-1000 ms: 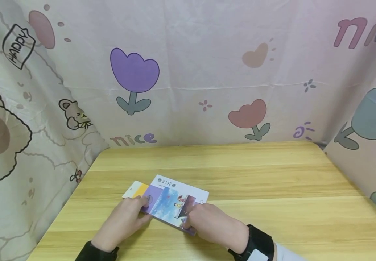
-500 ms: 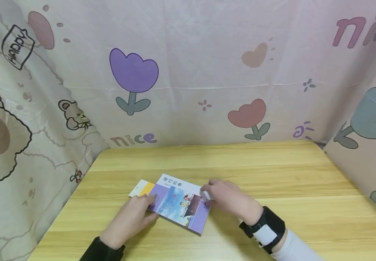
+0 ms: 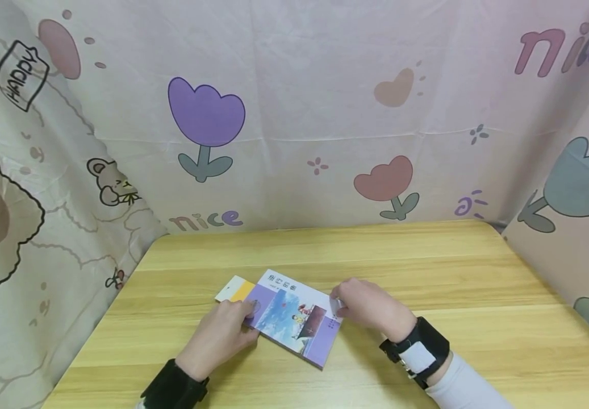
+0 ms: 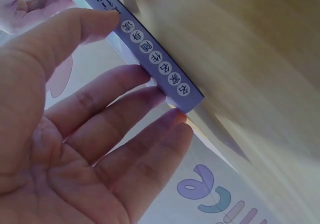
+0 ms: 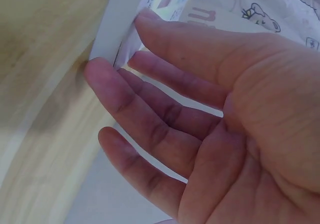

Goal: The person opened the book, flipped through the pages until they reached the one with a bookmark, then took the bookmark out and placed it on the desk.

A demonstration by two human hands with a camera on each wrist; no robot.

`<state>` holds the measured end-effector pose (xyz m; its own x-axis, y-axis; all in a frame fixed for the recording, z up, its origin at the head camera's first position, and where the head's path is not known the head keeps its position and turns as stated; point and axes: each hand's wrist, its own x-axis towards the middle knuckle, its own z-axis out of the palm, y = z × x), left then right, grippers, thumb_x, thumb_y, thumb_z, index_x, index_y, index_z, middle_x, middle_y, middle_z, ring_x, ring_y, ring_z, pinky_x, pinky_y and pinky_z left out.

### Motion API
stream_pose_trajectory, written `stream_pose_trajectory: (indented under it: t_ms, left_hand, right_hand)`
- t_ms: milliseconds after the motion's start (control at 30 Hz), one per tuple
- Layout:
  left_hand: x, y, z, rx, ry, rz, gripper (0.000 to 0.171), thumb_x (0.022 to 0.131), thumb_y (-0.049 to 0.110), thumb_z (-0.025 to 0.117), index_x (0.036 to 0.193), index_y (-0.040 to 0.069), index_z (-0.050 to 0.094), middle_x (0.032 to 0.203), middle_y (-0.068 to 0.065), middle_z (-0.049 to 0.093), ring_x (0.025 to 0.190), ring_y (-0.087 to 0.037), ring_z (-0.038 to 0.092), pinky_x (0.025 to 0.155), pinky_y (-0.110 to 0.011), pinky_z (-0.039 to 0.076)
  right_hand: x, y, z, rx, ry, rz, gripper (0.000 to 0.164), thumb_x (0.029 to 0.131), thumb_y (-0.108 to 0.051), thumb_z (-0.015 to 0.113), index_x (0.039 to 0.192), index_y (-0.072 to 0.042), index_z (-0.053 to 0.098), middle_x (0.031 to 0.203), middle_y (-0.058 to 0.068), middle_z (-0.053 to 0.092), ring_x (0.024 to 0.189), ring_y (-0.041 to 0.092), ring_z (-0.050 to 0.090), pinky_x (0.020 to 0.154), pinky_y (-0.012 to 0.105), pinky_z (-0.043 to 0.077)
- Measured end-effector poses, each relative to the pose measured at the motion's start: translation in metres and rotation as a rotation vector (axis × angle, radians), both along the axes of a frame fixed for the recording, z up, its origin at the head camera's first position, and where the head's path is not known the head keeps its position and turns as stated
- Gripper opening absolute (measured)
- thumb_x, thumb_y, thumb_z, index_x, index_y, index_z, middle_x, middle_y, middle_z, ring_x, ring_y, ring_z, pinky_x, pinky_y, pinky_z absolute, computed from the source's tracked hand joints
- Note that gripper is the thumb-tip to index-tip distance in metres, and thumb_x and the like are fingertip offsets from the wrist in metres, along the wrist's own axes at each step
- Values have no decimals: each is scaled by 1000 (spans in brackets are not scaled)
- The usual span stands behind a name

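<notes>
as the left hand [image 3: 221, 336] grips the book [image 3: 288, 319] by one end, the right hand [image 3: 370, 305] pinches its far-right corner.

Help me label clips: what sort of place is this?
Probably an indoor workspace: a rectangular yellow wood-grain table, pale flower-printed fabric behind it, and a rectangular purple and white paper book.

The book [image 3: 290, 321] is purple, blue — and white.

The left hand [image 4: 70, 169] grips the book [image 4: 162, 66] — thumb at its purple spine [image 4: 150, 55], lined with white-circled characters — while the right hand [image 4: 30, 20] shows farther right.
</notes>
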<state>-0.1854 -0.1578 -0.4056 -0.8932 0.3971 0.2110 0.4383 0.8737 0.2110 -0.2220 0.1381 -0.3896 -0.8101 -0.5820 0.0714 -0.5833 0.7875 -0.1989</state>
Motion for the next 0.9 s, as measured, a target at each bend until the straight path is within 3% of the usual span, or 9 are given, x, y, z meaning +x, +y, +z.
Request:
stream_pose_trajectory:
  t_ms: [133,267,367,500,667,900]
  left_hand:
    - [-3,2,1,-6,-7,12,35,70,20,77,101,4,74,69,4,57,47,-3,38,40,-18,27]
    - [-7,5,1,-34,56,5,12,67,20,76,76,13,72,76,3,64,59,-10,44,47,-22,34]
    - [-12,9,1,-41,87,-7,11,64,17,74,63,17,63,76,2,64,62,-13,44,50,-25,35]
    - [-19,15,0,-53,69,-29,10,64,12,73,69,13,64,74,2,57,58,-12,42,48,-25,34]
    - [-27,23,0,-97,71,-62,9,68,12,73,75,9,68,81,-1,59,63,-13,44,52,-26,38]
    - [-39,38,-2,-131,127,-87,8,79,10,66,82,5,71,82,-3,64,64,-12,48,57,-27,45]
  right_hand:
    - [3,2,0,-7,12,-1,14,78,-9,77,91,-9,73,81,-1,67,64,7,55,58,21,50]
    - [7,4,-1,-28,25,2,8,78,-6,74,85,-9,71,77,-2,65,62,6,53,56,19,49]
    - [11,6,-2,-45,33,8,5,79,-6,74,82,-9,71,73,-4,64,58,3,51,53,17,47]
    - [14,8,-5,-40,55,20,5,79,-11,75,77,-11,70,67,-8,60,52,1,47,47,16,44]
    - [19,10,-5,-16,105,15,14,76,-17,78,67,-14,67,57,-14,50,48,1,38,41,18,38]
    - [28,11,-1,36,131,-21,24,73,-22,81,65,-11,61,54,-10,47,47,5,38,40,22,37]
